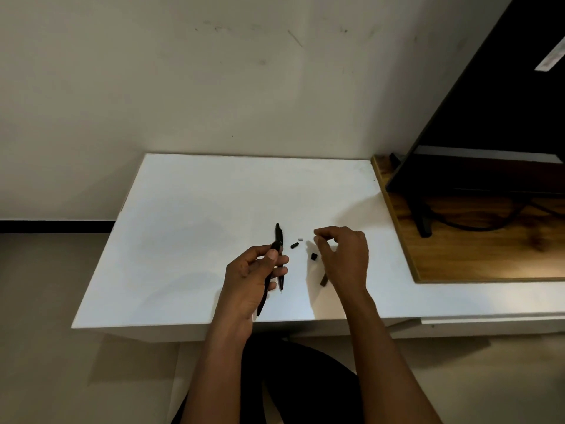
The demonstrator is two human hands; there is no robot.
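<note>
Scanning from the left of the frame, what is the setting?
— A cream wall behind a white table; at far right, a wooden stand bearing a dark screen.

And the work in hand?
— Centre frame, the left hand grips a slim black pen, thumb curled over it, the pen slanting down past the palm. Just right of that thumb, a second black pen lies on the table, its lower part behind the fingers.

Further right?
— A short black piece, a tiny white piece and a square black piece lie between the hands. The right hand hovers beside them, fingers curled, thumb and forefinger close; whether they pinch anything cannot be told. A dark piece shows at its wrist.
</note>
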